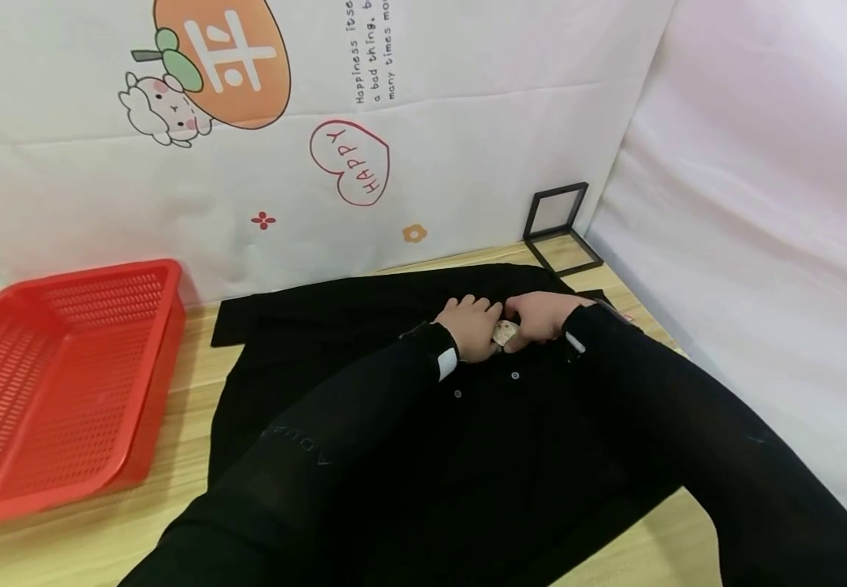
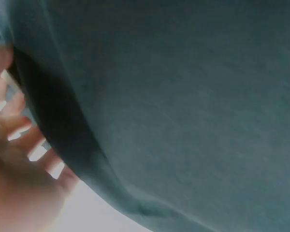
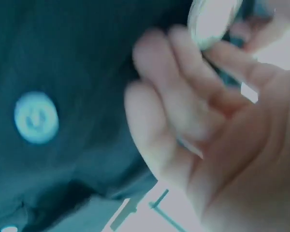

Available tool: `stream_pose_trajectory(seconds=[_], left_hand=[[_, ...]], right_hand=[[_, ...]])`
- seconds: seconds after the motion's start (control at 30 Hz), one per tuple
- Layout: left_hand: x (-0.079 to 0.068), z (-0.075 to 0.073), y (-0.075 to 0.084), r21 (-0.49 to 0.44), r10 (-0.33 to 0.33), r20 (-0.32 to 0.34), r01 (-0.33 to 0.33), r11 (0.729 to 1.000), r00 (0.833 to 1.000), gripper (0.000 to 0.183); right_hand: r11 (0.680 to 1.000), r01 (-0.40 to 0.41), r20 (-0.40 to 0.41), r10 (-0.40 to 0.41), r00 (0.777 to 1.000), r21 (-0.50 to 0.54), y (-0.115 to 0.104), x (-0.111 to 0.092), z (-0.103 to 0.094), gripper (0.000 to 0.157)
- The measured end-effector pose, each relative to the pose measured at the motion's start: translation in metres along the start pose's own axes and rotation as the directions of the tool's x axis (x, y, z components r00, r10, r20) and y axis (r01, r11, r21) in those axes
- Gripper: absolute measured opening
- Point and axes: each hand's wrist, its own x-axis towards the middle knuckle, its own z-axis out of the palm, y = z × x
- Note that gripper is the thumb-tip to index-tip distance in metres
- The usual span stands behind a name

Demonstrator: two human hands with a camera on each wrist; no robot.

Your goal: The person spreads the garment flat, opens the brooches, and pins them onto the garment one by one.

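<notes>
A black buttoned shirt (image 1: 394, 326) lies spread on the table. At its upper part, my two hands meet round a small pale disc (image 1: 505, 333) with brown flecks and, in the right wrist view, a ridged rim. My left hand (image 1: 470, 328) grips its left side, fingers bent over it and thumb mostly hidden. From the other side, my right hand (image 1: 538, 316) holds it between thumb and forefinger. The other right fingers (image 3: 154, 96) curl close over the cloth, near a white button (image 3: 36, 117). In the left wrist view, dark cloth covers most of the picture.
A red plastic basket (image 1: 140, 391) stands at the left on the wooden table (image 1: 191, 359). At the back right corner is a black hinged frame (image 1: 566, 270). White printed cloth (image 1: 320, 236) hangs behind, and plain white cloth (image 1: 760, 204) rises at the right.
</notes>
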Motion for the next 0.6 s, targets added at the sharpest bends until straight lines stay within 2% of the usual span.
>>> stream_pose_trajectory(seconds=[0.1,0.23,0.33,0.4,0.5,0.6], left_hand=[[-0.002,0.007,-0.006,0.037,-0.029,0.049,0.027,0.999,0.998,0.087],[-0.01,0.004,-0.011,-0.011,-0.121,0.152,0.124,0.992,0.981,0.095],[-0.021,-0.006,-0.012,-0.092,-0.164,0.239,0.19,0.977,0.957,0.095],[-0.024,-0.006,-0.014,-0.131,-0.173,0.275,0.215,0.968,0.946,0.095],[-0.027,-0.007,-0.016,-0.16,-0.17,0.298,0.225,0.961,0.939,0.096],[-0.03,-0.011,-0.015,-0.173,-0.167,0.303,0.227,0.959,0.938,0.098]], right_hand=[[0.987,0.022,-0.087,-0.036,0.996,-0.158,-0.005,0.003,0.01,0.038],[0.955,0.009,-0.162,-0.06,0.985,-0.298,-0.01,0.005,0.019,0.037],[0.934,-0.016,-0.191,-0.056,0.98,-0.356,-0.016,0.006,0.023,0.04],[0.918,-0.03,-0.206,-0.056,0.977,-0.395,-0.017,0.007,0.023,0.041],[0.896,-0.051,-0.237,-0.062,0.97,-0.442,-0.014,0.009,0.022,0.043],[0.888,-0.074,-0.273,-0.059,0.96,-0.453,-0.012,0.009,0.019,0.041]])
